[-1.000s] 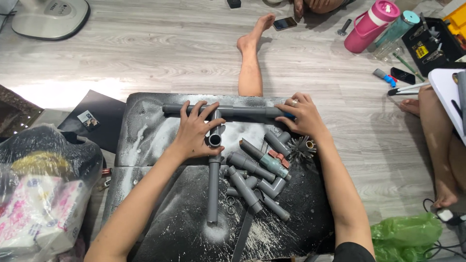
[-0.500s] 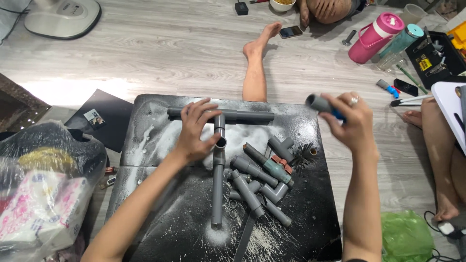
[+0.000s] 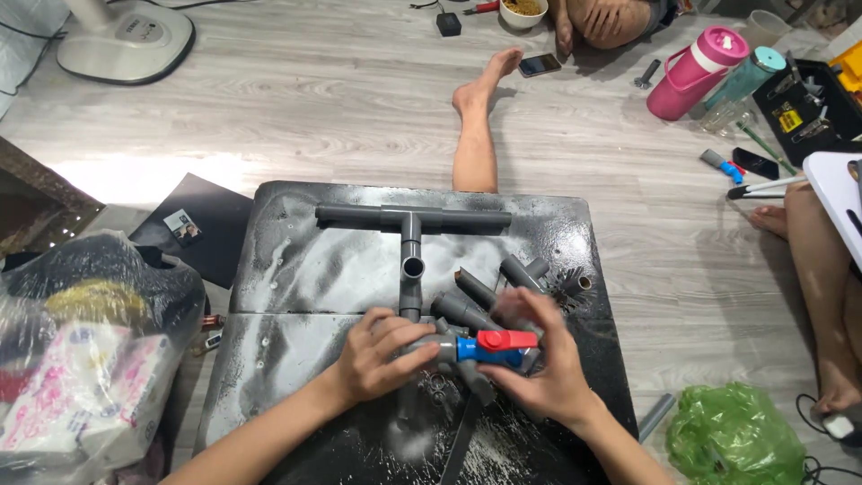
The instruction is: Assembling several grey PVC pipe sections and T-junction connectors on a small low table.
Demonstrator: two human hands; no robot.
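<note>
Both hands have dropped from the far end of the pipework to the near edge of the black board [image 3: 287, 269], and the right hand, which half a second ago held a short grey piece up in the air, now meets the left over a ball valve [image 3: 489, 346] with a blue body and red lever. Left hand [image 3: 382, 355] pinches the grey stub on the valve's near-left end; right hand [image 3: 539, 368] curls its fingers around the other end. So the work has shifted from the tee to this valve. Beyond lie loose grey plastic pipe offcuts [image 3: 476, 301], smooth and matt, then the T-shaped pipe assembly [image 3: 411, 220] across the dusty, white-smeared board.
</note>
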